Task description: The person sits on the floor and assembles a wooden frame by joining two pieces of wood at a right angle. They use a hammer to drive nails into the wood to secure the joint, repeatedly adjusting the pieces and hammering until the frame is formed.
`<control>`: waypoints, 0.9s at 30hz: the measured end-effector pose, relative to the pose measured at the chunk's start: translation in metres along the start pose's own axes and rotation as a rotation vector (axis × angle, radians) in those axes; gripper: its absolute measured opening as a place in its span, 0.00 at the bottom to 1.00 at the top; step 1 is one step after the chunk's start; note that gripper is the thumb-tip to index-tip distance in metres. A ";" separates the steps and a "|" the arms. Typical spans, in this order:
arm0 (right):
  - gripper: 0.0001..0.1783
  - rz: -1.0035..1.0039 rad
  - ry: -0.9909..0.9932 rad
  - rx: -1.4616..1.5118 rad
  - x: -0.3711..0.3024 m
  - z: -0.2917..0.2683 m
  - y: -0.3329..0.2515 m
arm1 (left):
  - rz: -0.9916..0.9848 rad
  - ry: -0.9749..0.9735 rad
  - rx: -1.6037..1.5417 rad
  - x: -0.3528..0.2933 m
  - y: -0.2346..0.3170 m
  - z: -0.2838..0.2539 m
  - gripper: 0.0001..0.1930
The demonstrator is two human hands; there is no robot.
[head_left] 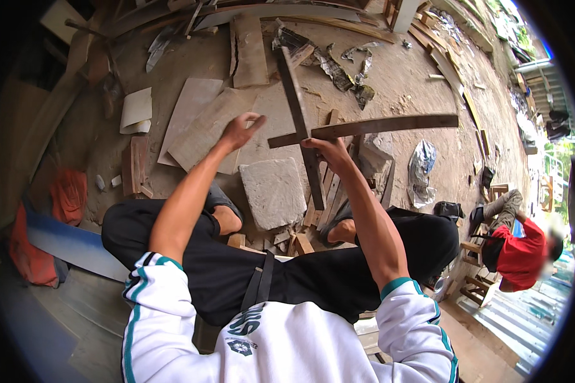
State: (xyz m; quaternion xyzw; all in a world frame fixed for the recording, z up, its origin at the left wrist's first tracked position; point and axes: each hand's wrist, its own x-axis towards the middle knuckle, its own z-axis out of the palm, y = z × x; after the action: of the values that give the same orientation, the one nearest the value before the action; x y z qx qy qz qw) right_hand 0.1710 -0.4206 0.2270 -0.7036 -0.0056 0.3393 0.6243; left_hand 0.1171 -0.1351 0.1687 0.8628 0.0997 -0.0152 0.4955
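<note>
My right hand [331,155] grips two dark wooden strips where they cross. The longer-looking strip [396,125] runs from left to right, and the other strip [292,89] slants from the far side down toward me. My left hand [239,132] hangs in the air left of the crossing, apart from the wood. Its fingers are loosely bent, with nothing visible in them. Below the strips, between my feet, stands a pale rough block [273,193]. Wooden slats [326,191] lie at its right, partly hidden by my right forearm.
Flat boards [201,124] lie on the dusty ground beyond my left hand. A cracked plank [249,54] and torn sheeting [332,69] lie farther off. A crumpled plastic bag [421,172] is to the right. A person in a red top [521,255] sits at far right.
</note>
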 end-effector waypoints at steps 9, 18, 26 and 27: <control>0.14 -0.056 -0.187 -0.209 -0.020 -0.006 -0.018 | -0.035 -0.486 -0.163 -0.008 0.079 0.034 0.27; 0.15 -0.154 -0.198 -0.188 -0.031 -0.020 0.000 | -0.175 -0.522 -0.430 -0.054 0.123 0.045 0.27; 0.31 0.013 -0.153 -0.373 -0.057 -0.020 -0.033 | -0.188 -0.410 -0.495 -0.063 0.126 0.047 0.23; 0.33 -0.020 -0.126 -0.356 -0.054 -0.017 -0.028 | -0.205 -0.394 -0.507 -0.064 0.122 0.048 0.22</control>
State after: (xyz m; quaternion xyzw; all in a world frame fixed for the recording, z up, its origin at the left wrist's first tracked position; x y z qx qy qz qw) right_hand 0.1492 -0.4527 0.2768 -0.7804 -0.1116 0.3700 0.4916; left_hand 0.0810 -0.2455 0.2562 0.6780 0.0887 -0.2062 0.7000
